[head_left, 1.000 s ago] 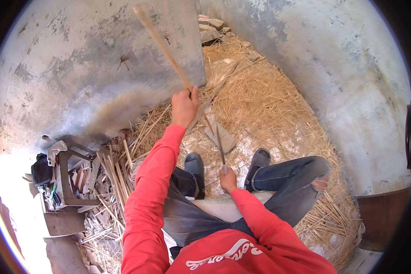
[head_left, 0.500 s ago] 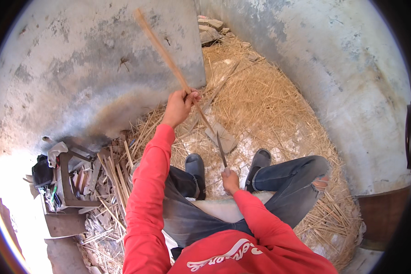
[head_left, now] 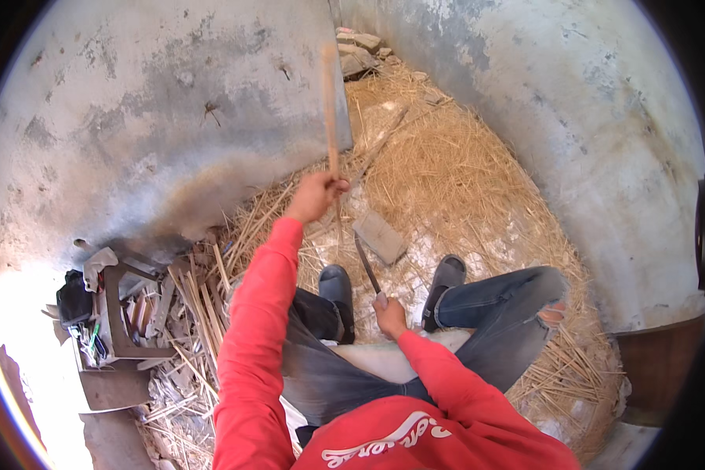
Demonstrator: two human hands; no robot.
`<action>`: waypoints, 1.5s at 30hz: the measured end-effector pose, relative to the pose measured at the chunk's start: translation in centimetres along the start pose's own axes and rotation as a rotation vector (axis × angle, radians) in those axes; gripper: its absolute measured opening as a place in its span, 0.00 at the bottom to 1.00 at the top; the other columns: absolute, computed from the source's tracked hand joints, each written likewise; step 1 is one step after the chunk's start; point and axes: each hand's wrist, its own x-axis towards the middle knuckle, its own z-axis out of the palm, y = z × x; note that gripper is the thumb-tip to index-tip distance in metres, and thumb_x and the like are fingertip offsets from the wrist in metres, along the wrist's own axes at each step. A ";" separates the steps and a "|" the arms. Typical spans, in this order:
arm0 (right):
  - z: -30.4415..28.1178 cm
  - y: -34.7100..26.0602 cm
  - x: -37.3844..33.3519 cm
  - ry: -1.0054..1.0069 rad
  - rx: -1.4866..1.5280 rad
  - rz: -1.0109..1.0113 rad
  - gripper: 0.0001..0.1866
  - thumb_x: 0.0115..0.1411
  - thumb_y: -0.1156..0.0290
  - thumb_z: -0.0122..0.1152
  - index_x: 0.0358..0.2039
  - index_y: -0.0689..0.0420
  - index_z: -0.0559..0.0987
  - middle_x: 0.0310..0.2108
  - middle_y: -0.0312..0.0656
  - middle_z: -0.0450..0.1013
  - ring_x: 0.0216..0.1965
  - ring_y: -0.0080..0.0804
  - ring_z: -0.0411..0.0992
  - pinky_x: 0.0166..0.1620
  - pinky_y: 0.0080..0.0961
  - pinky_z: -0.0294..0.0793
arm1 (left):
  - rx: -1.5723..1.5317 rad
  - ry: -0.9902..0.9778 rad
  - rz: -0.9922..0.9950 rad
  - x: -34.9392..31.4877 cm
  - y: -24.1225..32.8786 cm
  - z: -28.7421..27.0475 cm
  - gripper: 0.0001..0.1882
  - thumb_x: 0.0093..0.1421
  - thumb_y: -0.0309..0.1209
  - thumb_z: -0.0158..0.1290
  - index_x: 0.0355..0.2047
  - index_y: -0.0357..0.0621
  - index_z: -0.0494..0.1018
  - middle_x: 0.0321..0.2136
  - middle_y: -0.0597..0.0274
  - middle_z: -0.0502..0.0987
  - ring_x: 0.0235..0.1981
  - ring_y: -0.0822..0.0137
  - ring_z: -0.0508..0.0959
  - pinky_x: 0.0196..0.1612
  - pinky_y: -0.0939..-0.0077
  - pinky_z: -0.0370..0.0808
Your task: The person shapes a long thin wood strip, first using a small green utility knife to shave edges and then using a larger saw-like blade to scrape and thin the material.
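My left hand is closed around a long, thin wooden strip, which stands nearly upright in the view and is smeared by motion. The strip's lower end reaches down past my fist toward the floor. Lower down, between my knees, my right hand grips the handle of a knife. Its narrow dark blade points up and to the left, apart from the strip. Just beyond the blade a flat grey brick lies on the floor.
Straw-like shavings cover the floor between two curving grey walls. Cut strips are heaped at my left, beside a wooden frame with a black bag. Broken stones sit at the far end. My shoes flank the brick.
The wooden strip has swung from a leftward slant to nearly upright, its lower end moving left off the blade. My left hand has dropped slightly; the knife has tilted and shifted a little left.
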 end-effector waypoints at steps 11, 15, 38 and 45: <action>-5.7 -7.9 -1.4 0.433 0.364 -0.375 0.14 0.67 0.63 0.59 0.40 0.63 0.74 0.29 0.53 0.75 0.31 0.46 0.75 0.38 0.39 0.72 | -0.253 0.397 0.078 -0.2 4.1 -1.8 0.14 0.69 0.33 0.52 0.43 0.32 0.77 0.31 0.54 0.84 0.32 0.68 0.84 0.35 0.73 0.81; -5.4 -7.5 -1.7 0.476 0.431 -0.329 0.14 0.66 0.63 0.60 0.39 0.62 0.74 0.27 0.53 0.75 0.30 0.49 0.75 0.35 0.41 0.71 | -0.238 0.405 0.069 0.1 3.0 -1.3 0.14 0.71 0.32 0.50 0.44 0.30 0.76 0.32 0.53 0.83 0.34 0.66 0.84 0.36 0.73 0.83; -3.7 -5.3 1.4 0.418 0.242 -0.231 0.20 0.64 0.58 0.59 0.45 0.64 0.75 0.35 0.63 0.76 0.38 0.61 0.76 0.43 0.46 0.73 | -0.058 0.414 0.064 -0.2 2.6 0.4 0.12 0.69 0.30 0.51 0.42 0.30 0.78 0.30 0.55 0.84 0.31 0.68 0.84 0.34 0.75 0.82; -1.8 -0.9 3.4 0.284 0.079 -0.163 0.22 0.64 0.61 0.59 0.52 0.63 0.72 0.37 0.65 0.75 0.41 0.64 0.75 0.43 0.49 0.73 | -0.041 0.392 0.131 0.7 4.0 1.0 0.12 0.68 0.30 0.51 0.40 0.31 0.78 0.28 0.52 0.83 0.28 0.62 0.84 0.33 0.69 0.80</action>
